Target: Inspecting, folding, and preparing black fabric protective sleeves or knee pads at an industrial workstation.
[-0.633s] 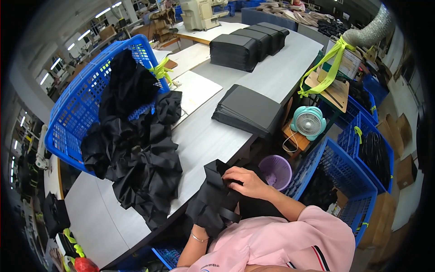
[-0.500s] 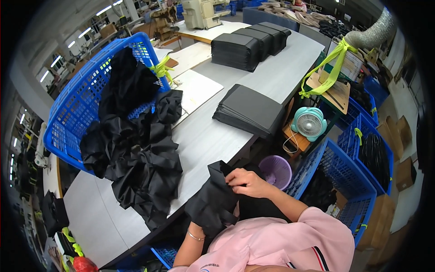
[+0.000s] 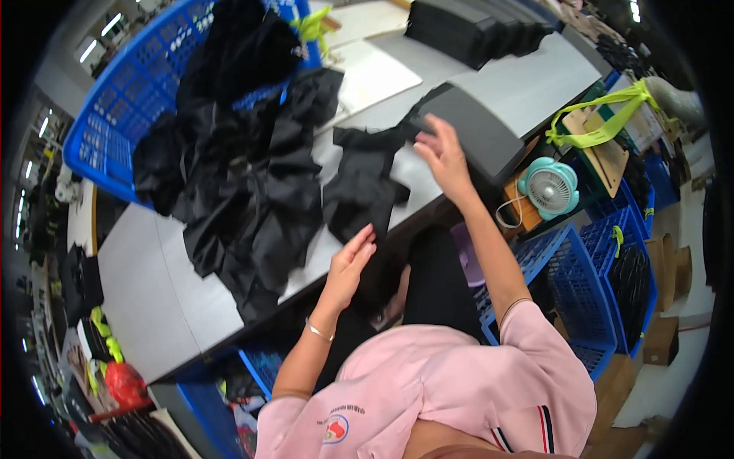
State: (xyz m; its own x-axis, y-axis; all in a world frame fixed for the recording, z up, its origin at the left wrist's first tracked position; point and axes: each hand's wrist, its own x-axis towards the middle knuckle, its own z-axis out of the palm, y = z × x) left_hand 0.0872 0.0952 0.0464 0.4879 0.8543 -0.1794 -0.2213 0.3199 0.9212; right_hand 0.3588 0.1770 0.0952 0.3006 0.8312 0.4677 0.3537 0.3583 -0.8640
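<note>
A black fabric piece lies on the grey table between my hands, its upper end reaching toward the stack of flat black sheets. My left hand, with a bangle at the wrist, is at the lower edge of this piece, fingers stretched out and holding nothing. Farther right, my right hand is open with fingers apart, over the near left side of the black sheet stack. I cannot tell whether either hand touches the fabric. To the left, a heap of crumpled black fabric spills from a tilted blue basket.
More black stacks stand at the far side of the table. Right of the table are a turquoise fan, a purple bin and blue crates. A yellow-green strip ties a silver duct.
The black fabric piece has gone from my hands near my lap onto the table. Both hands have let go of it and reached forward. The view has shifted, too.
</note>
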